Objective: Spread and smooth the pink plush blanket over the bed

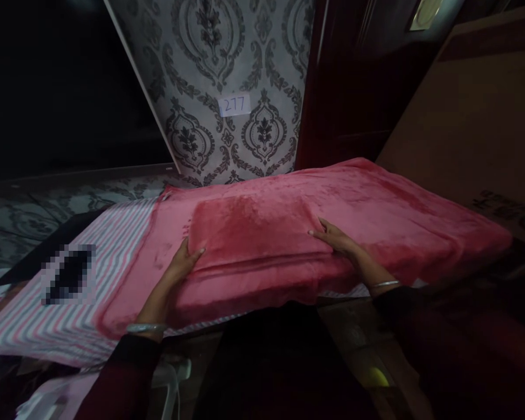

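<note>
A folded piece of red-pink plush cloth [254, 227] lies flat in the middle, roughly rectangular, with layered folds along its near edge. My left hand [182, 261] grips its left edge, thumb on top and the other fingers mostly hidden at the side. At the right edge, my right hand [333, 237] pinches the cloth between thumb and fingers. Beneath it spreads a pink plush blanket [389, 204] of similar colour, so where one ends near the front is hard to make out.
Striped fabric [118, 251] shows at the left, bearing a dark, pixelated object [69, 274]. Behind are patterned wallpaper [219, 52] with a paper label [234, 105] reading 277, and a large dark screen [65, 87]. A cardboard box [476, 128] stands at right.
</note>
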